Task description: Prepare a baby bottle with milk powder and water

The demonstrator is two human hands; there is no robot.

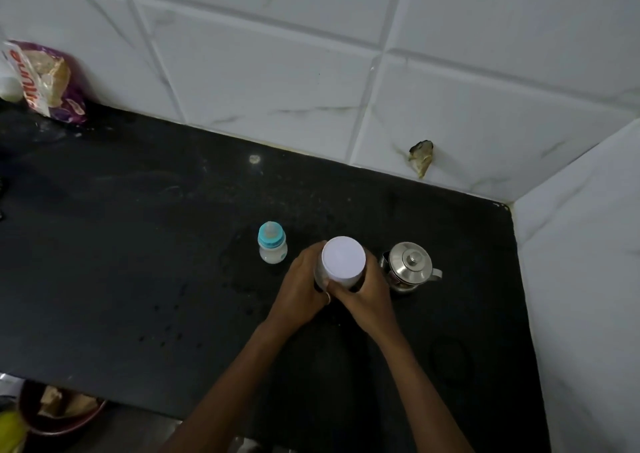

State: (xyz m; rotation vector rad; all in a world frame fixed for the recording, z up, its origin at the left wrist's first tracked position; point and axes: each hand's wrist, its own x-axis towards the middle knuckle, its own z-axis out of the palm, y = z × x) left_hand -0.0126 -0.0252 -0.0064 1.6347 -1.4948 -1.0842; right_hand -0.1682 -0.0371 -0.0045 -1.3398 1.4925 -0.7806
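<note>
Baby bottle, teat on, part-filled with white liquid, stands on the table left of the hands. Left hand and right hand both clasp a white-lidded jar; filling looks done, shaking perhaps remains.

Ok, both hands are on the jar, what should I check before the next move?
1. Grip: left hand and right hand both hold the jar: ok.
2. Top of jar closed: ok.
3. Standing: baby bottle upright, apart from the hands: ok.
4. Mouth of baby bottle open for powder: not ok, teat top on.
5. Beside the jar, kettle upright and lidded: ok.
6. Water in kettle: cannot tell.
</note>
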